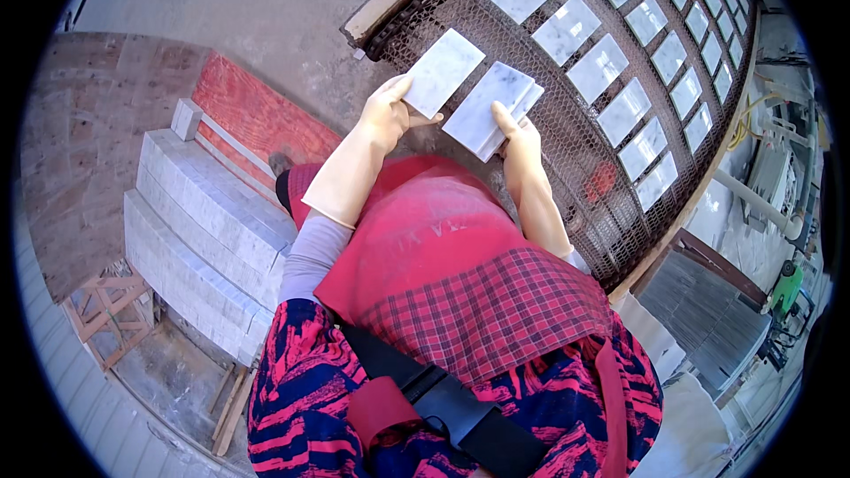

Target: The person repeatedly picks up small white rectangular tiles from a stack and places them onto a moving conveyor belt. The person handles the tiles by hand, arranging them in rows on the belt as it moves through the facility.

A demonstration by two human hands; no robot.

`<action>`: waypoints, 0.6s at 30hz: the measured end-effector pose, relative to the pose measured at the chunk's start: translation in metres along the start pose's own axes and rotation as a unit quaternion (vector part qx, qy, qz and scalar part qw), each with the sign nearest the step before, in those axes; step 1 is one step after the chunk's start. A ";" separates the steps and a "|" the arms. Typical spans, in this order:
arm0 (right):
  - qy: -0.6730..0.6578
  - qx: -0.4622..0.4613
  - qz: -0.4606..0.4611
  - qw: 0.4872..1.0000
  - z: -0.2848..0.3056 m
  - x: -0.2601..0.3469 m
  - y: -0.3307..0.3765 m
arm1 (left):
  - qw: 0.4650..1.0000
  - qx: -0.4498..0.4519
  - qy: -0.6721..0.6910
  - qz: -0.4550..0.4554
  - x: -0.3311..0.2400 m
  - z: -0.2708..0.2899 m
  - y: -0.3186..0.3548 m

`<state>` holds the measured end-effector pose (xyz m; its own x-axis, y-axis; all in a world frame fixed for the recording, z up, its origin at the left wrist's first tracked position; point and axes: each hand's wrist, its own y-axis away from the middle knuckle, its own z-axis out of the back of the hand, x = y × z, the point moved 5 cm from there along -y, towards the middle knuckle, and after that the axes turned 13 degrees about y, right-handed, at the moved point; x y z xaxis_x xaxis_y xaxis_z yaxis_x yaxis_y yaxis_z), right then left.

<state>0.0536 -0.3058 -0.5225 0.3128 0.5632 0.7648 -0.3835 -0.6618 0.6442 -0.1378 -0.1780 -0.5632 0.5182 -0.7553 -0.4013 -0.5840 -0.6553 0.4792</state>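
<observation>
Apron nearest, red with a checked lower panel. Just beyond it, both hands sit apart in long cream gloves, each closed on a load. Left hand pinches a single pale tile by its near-left edge, thumb on top. Right hand grips a small tile stack, thumb across the upper face; fingers beneath mostly hidden, exact count unclear, one lower tile jutting out to the right.

Key relation: single tile lies just left of the stack, narrow gap between. Long axes of both run near-left to far-right, roughly parallel to each other and to the nearest row on the belt. Right hand is the nearer to that row; left hand is farther off, by the belt's near-left corner. Height of the held tiles above the mesh: cannot tell.

Surface: brown wire-mesh belt, stretching away to the upper right, bearing spaced rows of glossy tiles, grey-veined white.

Room: to the left, pale stacked blocks by a worn red board; bare grey floor ahead. Far right, dark stacked slabs, then a green machine, small and indistinct.
</observation>
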 end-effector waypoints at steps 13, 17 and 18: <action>0.022 -0.019 -0.002 1.000 -0.006 -0.013 -0.003 | 0.986 -0.165 0.024 -0.022 -0.001 -0.003 0.011; 0.008 -0.036 0.008 0.999 -0.005 -0.020 -0.007 | 0.982 -0.186 0.009 -0.034 -0.005 -0.014 0.015; 0.009 -0.038 0.009 0.999 -0.006 -0.019 -0.005 | 0.982 -0.187 0.001 -0.035 -0.006 -0.016 0.013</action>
<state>0.0444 -0.3106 -0.5402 0.2903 0.5613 0.7751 -0.4544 -0.6320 0.6278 -0.1388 -0.1814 -0.5424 0.5496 -0.7085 -0.4427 -0.2761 -0.6542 0.7041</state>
